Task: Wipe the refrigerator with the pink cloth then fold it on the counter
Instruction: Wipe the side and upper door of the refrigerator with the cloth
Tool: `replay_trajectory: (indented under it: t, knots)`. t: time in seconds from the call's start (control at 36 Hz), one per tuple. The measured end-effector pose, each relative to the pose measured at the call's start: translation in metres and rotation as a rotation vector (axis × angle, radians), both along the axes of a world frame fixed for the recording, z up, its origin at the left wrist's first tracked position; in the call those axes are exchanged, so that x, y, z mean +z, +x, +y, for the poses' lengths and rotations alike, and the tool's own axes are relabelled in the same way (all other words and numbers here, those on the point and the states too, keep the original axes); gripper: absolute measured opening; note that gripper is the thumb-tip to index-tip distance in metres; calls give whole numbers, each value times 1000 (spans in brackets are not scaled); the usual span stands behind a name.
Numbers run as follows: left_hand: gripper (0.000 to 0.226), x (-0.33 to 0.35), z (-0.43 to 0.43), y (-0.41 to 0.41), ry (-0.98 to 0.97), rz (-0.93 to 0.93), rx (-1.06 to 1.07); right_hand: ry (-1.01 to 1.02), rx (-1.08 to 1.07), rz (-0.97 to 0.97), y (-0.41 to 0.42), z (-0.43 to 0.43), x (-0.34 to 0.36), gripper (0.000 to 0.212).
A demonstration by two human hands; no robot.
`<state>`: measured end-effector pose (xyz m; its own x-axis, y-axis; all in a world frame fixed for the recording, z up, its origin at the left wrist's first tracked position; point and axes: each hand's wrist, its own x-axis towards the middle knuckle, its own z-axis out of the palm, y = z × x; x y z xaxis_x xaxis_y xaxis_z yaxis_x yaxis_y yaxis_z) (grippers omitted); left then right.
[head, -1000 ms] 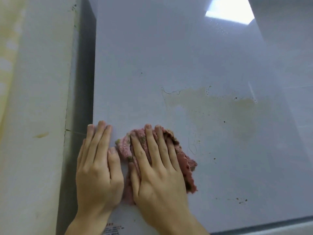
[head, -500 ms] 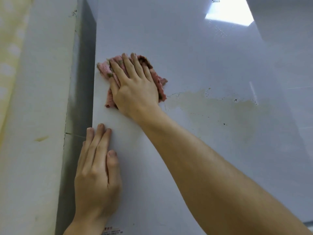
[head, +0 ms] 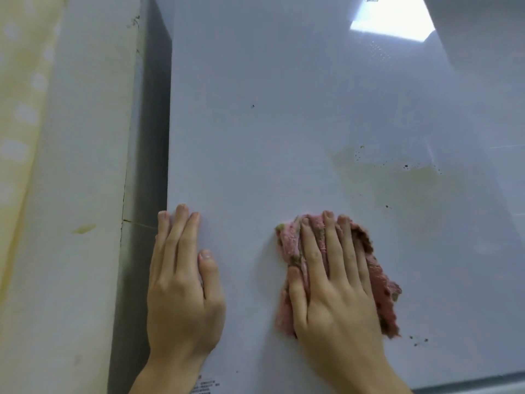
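Observation:
The refrigerator's glossy white surface (head: 284, 123) fills most of the view. A crumpled pink cloth (head: 382, 288), soiled with dark specks, lies flat against it at lower middle. My right hand (head: 332, 282) presses on the cloth with straight, spread fingers and covers most of it. My left hand (head: 181, 282) rests flat on the refrigerator near its left edge, fingers straight, apart from the cloth. A yellowish stain (head: 397, 189) with dark specks marks the surface up and to the right of the cloth.
A cream wall (head: 76, 194) stands to the left, with a dark gap (head: 145, 166) between it and the refrigerator. A printed label (head: 204, 386) sits at the bottom edge. A bright ceiling light reflection (head: 392, 21) shows at upper right. More specks (head: 419, 341) lie below the cloth.
My right hand has pulled the cloth down from the upper left of the surface to the lower middle, right of where it lay a second ago. My left hand has stayed put.

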<state>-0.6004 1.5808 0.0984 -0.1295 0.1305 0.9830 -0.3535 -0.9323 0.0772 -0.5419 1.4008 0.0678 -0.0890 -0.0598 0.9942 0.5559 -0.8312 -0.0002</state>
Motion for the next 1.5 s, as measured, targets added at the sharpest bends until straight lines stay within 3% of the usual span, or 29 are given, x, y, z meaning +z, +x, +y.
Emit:
replay_trajectory:
  t: [0.25,0.42,0.58,0.89,1.22,1.33,1.5]
  knots:
    - [55,1,1,5,25,-41,28,-187,91,-110,-18,60,108,56]
    - [59,5,2,6,49,16,226,-272,67,27,-30,83,201,57]
    - [62,5,3,7,51,30,264,-296,43,95,-44,91,270,59]
    - [67,24,6,-2,110,87,248,-224,50,99,-33,56,249,60]
    - [68,21,6,-1,116,109,203,15,9,154,-10,-7,100,62]
    - [67,21,6,1,119,80,191,20,23,106,-15,12,130,61]
    - [70,23,7,1,109,83,208,-159,47,124,-31,48,217,58]
